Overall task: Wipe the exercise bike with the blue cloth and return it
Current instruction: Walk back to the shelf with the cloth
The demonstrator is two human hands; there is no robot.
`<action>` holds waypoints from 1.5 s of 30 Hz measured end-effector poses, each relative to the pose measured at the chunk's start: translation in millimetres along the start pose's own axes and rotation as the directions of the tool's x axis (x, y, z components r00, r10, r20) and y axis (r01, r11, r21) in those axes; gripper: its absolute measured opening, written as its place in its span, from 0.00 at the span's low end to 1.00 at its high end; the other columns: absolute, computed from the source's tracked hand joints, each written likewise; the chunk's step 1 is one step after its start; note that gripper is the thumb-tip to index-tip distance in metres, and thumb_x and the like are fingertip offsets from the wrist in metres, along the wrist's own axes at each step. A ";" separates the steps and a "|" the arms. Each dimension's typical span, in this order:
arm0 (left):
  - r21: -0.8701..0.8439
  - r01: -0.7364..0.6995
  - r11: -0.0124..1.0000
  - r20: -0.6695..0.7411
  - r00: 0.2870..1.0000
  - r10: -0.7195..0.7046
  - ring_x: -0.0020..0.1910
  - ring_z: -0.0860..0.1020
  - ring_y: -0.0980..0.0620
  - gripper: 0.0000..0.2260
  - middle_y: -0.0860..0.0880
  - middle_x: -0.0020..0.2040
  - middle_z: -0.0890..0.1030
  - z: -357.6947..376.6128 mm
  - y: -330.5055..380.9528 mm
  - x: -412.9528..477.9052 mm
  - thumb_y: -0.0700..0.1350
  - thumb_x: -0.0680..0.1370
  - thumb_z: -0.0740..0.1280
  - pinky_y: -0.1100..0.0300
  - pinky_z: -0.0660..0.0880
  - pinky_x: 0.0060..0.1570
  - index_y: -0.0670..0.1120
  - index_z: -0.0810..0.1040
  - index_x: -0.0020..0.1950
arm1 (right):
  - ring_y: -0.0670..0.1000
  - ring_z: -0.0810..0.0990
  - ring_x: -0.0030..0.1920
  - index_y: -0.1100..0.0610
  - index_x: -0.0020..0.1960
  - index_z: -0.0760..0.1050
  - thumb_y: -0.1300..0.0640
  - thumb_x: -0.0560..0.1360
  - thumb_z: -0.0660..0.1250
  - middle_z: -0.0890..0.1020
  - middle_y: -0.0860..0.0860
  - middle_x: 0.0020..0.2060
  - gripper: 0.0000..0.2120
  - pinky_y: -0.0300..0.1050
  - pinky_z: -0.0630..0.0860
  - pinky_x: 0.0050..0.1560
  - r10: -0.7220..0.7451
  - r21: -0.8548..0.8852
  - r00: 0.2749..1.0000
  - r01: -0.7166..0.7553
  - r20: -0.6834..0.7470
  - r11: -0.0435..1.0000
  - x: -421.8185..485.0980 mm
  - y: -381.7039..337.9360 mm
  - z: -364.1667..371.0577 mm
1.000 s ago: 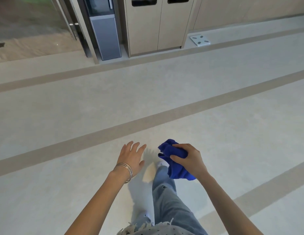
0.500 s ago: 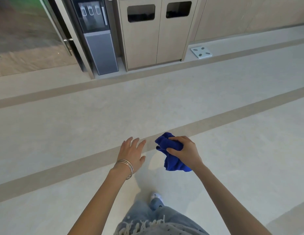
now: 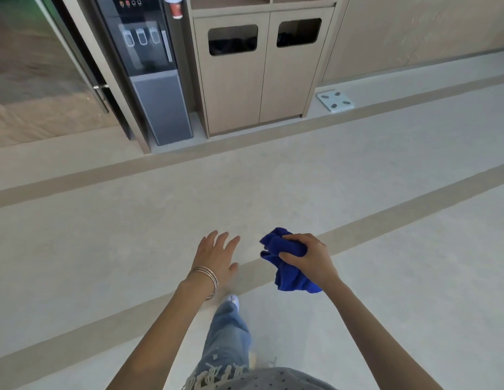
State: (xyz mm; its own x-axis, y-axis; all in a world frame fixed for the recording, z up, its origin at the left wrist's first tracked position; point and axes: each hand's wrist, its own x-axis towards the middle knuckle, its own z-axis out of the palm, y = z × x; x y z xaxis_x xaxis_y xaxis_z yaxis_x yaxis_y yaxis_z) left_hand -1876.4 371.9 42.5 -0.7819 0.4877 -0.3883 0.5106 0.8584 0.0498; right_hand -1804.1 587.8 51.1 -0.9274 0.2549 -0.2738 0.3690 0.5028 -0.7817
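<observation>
Walking on, I've drawn much closer to the water dispenser (image 3: 158, 77) and cabinet (image 3: 262, 71). My right hand (image 3: 310, 257) stays clenched on the blue cloth (image 3: 287, 263); my left hand (image 3: 217, 256) stays spread, empty. No bike visible, so I'm likely returning it.

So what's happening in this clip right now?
A person is mid-stride across a pale floor, the right hand gripping a crumpled bright blue cloth. The left hand is open and empty. Ahead stand a dark grey water dispenser and a light wood two-door bin cabinet. No exercise bike is in view.
</observation>
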 end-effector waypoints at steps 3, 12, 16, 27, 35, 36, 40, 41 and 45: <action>-0.003 -0.025 1.000 -0.021 0.999 0.025 0.76 0.49 0.43 0.28 0.46 0.77 0.52 -30.2 -30.5 44.8 0.54 0.80 0.55 0.50 0.50 0.75 0.51 0.48 0.76 | 0.44 0.76 0.49 0.44 0.53 0.77 0.53 0.68 0.72 0.78 0.44 0.50 0.15 0.35 0.67 0.48 -0.005 0.003 1.000 0.005 -0.018 1.000 48.8 -29.1 -1.1; 0.014 -0.102 0.995 -0.020 0.995 0.102 0.76 0.50 0.42 0.27 0.46 0.77 0.54 -82.2 -80.5 145.3 0.54 0.80 0.56 0.50 0.51 0.75 0.51 0.49 0.76 | 0.45 0.76 0.50 0.41 0.51 0.76 0.52 0.67 0.72 0.79 0.43 0.50 0.14 0.38 0.69 0.51 0.033 0.045 0.998 -0.030 -0.060 0.999 148.7 -71.9 8.0; 0.011 -0.118 0.993 0.003 0.993 0.118 0.76 0.50 0.42 0.27 0.46 0.77 0.54 -91.9 -90.1 183.5 0.54 0.80 0.56 0.50 0.51 0.75 0.51 0.49 0.76 | 0.45 0.76 0.49 0.42 0.51 0.77 0.53 0.67 0.72 0.79 0.43 0.49 0.14 0.37 0.69 0.49 0.060 0.042 0.995 -0.057 -0.076 0.997 191.5 -73.2 -0.6; -0.005 -0.072 0.997 -0.002 0.997 0.072 0.76 0.49 0.42 0.28 0.45 0.77 0.51 -144.6 -87.7 326.1 0.53 0.80 0.56 0.49 0.50 0.75 0.51 0.48 0.76 | 0.44 0.77 0.49 0.43 0.53 0.77 0.53 0.66 0.72 0.79 0.43 0.50 0.16 0.32 0.67 0.47 0.040 0.036 0.999 -0.039 -0.024 0.999 344.9 -76.3 -51.2; -0.028 -0.035 0.999 -0.028 0.999 0.035 0.76 0.48 0.42 0.28 0.45 0.78 0.50 -208.1 -67.4 453.8 0.53 0.80 0.56 0.48 0.49 0.75 0.51 0.47 0.76 | 0.45 0.76 0.50 0.44 0.54 0.77 0.52 0.67 0.72 0.78 0.43 0.51 0.16 0.39 0.70 0.51 -0.006 -0.017 1.000 0.006 0.028 1.000 472.6 -91.0 -121.5; -0.030 -0.035 0.999 -0.037 0.999 0.034 0.76 0.48 0.42 0.28 0.45 0.78 0.50 -214.3 -65.0 466.7 0.53 0.80 0.56 0.48 0.49 0.75 0.51 0.47 0.76 | 0.45 0.76 0.50 0.44 0.54 0.77 0.52 0.67 0.72 0.78 0.43 0.51 0.16 0.39 0.70 0.51 -0.007 -0.025 0.999 0.008 0.036 1.000 484.0 -92.3 -127.4; -0.035 -0.042 0.999 -0.036 0.998 0.041 0.76 0.48 0.42 0.28 0.46 0.78 0.50 -230.0 -64.6 507.0 0.53 0.80 0.56 0.49 0.50 0.75 0.51 0.47 0.76 | 0.45 0.76 0.50 0.43 0.53 0.77 0.52 0.67 0.72 0.78 0.43 0.51 0.16 0.39 0.70 0.51 0.002 -0.023 0.999 -0.001 0.046 1.000 523.4 -94.6 -141.3; -0.032 -0.036 0.999 -0.034 0.999 0.035 0.76 0.48 0.42 0.28 0.46 0.78 0.50 -232.0 -66.4 516.1 0.53 0.80 0.56 0.49 0.50 0.75 0.51 0.48 0.76 | 0.45 0.76 0.50 0.43 0.53 0.77 0.52 0.67 0.72 0.78 0.43 0.51 0.16 0.39 0.70 0.51 0.007 -0.015 0.999 -0.007 0.048 1.000 532.5 -95.0 -143.2; -0.023 -0.024 0.999 0.013 1.000 0.025 0.76 0.48 0.43 0.28 0.46 0.78 0.50 -241.6 -80.3 557.8 0.53 0.80 0.56 0.49 0.50 0.75 0.52 0.47 0.76 | 0.45 0.76 0.50 0.42 0.53 0.77 0.52 0.66 0.72 0.78 0.44 0.51 0.16 0.39 0.70 0.51 0.032 -0.028 0.998 -0.030 0.058 0.999 575.3 -94.7 -147.8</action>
State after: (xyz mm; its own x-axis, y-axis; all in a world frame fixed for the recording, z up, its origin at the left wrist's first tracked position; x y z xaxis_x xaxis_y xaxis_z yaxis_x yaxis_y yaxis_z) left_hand -2439.9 613.5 44.2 -0.7645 0.5066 -0.3987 0.5212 0.8497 0.0801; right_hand -2363.4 808.9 50.4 -0.9171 0.2223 -0.3308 0.3986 0.5175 -0.7572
